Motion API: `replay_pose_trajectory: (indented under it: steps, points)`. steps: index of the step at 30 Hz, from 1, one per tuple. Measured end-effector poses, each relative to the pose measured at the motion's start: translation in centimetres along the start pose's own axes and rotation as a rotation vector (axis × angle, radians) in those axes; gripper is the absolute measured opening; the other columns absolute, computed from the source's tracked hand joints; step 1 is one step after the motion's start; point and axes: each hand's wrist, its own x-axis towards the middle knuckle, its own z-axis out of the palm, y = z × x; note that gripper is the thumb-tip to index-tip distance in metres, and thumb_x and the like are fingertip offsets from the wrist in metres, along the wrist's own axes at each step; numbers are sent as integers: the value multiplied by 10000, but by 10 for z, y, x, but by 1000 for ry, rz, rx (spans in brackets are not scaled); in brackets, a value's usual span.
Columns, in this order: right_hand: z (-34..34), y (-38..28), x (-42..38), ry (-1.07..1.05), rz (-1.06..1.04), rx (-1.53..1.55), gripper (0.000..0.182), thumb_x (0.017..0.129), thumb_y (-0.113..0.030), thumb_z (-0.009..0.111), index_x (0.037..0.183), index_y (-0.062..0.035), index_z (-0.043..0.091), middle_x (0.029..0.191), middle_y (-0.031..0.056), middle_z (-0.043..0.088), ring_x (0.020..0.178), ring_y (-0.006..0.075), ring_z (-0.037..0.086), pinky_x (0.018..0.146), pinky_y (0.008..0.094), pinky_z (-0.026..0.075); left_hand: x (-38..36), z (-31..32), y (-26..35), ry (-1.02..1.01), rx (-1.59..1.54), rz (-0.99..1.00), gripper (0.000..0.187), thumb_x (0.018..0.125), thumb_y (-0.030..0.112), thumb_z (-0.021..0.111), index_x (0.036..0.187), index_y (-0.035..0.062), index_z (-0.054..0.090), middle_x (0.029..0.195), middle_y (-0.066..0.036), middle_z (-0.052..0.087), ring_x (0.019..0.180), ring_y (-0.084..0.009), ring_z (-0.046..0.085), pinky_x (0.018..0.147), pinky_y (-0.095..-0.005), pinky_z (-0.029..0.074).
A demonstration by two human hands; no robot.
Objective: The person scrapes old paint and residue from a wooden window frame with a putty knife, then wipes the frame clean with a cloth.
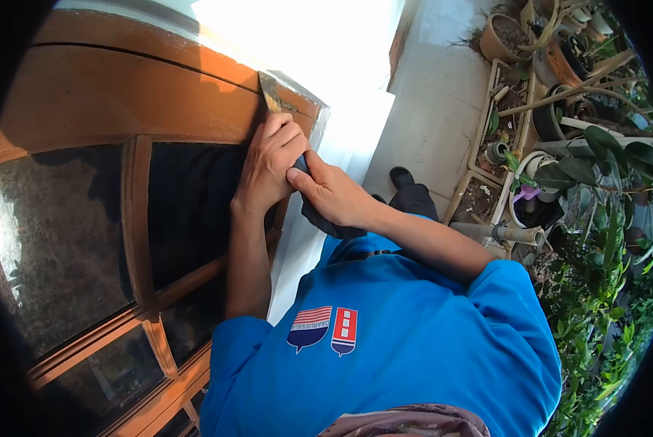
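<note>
My left hand (pixel 274 159) is closed around a scraper (pixel 269 90), its handle hidden by the fingers. The flat, worn blade points up and meets the brown wooden frame (pixel 224 65) near its corner. Pressed against the left hand is my right hand (pixel 333 193), with its fingers wrapped round a dark cloth (pixel 320 221) that hangs below the palm. The thumb of the right hand lies at the heel of the left.
Glass panes (pixel 57 226) with wooden bars (pixel 138 218) fill the left side. A white ledge (pixel 355 131) borders the frame. On the right, planters (pixel 479 193), a round pot (pixel 502 40), a pipe (pixel 512 234) and leafy plants (pixel 596 291) line the tiled floor (pixel 435 95).
</note>
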Motion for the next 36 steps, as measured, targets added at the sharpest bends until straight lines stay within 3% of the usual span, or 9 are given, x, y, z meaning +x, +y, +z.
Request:
replay_pose_trajectory:
  steps: [6, 9, 15, 18, 21, 27, 36]
  points:
    - [1, -1, -1, 37, -125, -37, 522, 1055, -412, 420, 1265, 66, 417, 969, 355, 653, 966, 511, 647, 867, 511, 499, 1, -5, 3, 30, -1, 26, 168, 652, 24, 685, 772, 36, 568, 856, -111, 566, 1018, -332, 565, 826, -426, 486]
    - [-7, -14, -1, -50, 61, -55, 569, 1075, -456, 408, 1350, 42, 439, 1018, 252, 662, 986, 339, 665, 893, 402, 500, 3, -5, 1, 26, 7, 25, 162, 652, 30, 691, 765, 33, 576, 849, -109, 566, 1006, -333, 567, 818, -421, 491]
    - [1, -11, -6, -21, -50, -30, 552, 1077, -457, 413, 1352, 20, 436, 953, 216, 663, 898, 299, 659, 843, 393, 505, 2, -15, 9, 24, -7, 10, 168, 647, 45, 700, 759, 30, 576, 829, -105, 564, 994, -332, 571, 821, -418, 495]
    - [0, -16, -9, -85, 25, -25, 566, 1077, -461, 412, 1390, 10, 402, 976, 221, 659, 914, 296, 657, 863, 398, 502, -5, -16, 14, 33, 14, -3, 168, 645, 46, 701, 765, 29, 585, 831, -107, 563, 1001, -332, 570, 833, -419, 498]
    - [8, -3, -13, -16, -89, 39, 565, 1074, -465, 422, 1382, 8, 399, 960, 217, 657, 896, 290, 656, 840, 393, 504, -2, -18, 15, 24, 34, 13, 162, 649, 40, 695, 772, 25, 590, 839, -113, 562, 1010, -331, 569, 847, -423, 500]
    - [14, -10, -6, 24, -70, 12, 516, 1071, -451, 449, 1308, 7, 446, 896, 187, 652, 826, 267, 648, 763, 379, 503, -4, -25, 14, -3, 17, 19, 140, 670, 16, 675, 772, 15, 579, 855, -119, 562, 1027, -337, 568, 860, -421, 506]
    - [14, -19, -7, 105, -119, -7, 510, 1060, -435, 468, 1281, 25, 471, 830, 195, 646, 789, 269, 647, 751, 385, 508, 0, -30, 14, 3, 18, 8, 165, 674, 27, 708, 816, -7, 629, 868, -123, 609, 1043, -348, 578, 874, -414, 507]
